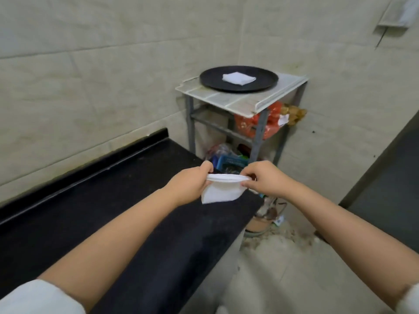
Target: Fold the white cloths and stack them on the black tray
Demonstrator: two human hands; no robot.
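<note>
Along the left and lower middle of the frame runs the black surface (95, 200), flat and matte with a glossy raised lip against the pale tiled wall (79, 64). My left forearm stretches bare from a white sleeve (38, 298) at the lower left corner, rising diagonally toward the middle. My left hand (192, 184) sits at frame centre, knuckles up, fingers curled and thumb pinching the left end of a white cloth (221, 191). The cloth is soft and finely woven, doubled over so its top edge makes a taut layered band between both hands, while the rest hangs as a slack flap below, over the far end of the surface. My right hand (260, 180), just right of centre, pinches the other end, fingers bent, wrist turned inward; that forearm enters from the lower right.

Above centre, slightly right, a metal-legged rack (258, 132) carries a pale ridged plastic top (238, 100). On it rests the black tray (238, 79), round, shallow and smooth, with one folded cloth (238, 78) lying as a neat white square in its middle. The rack's lower shelves hold crumpled red bags (254, 123) and a blue basket (231, 163).
</note>
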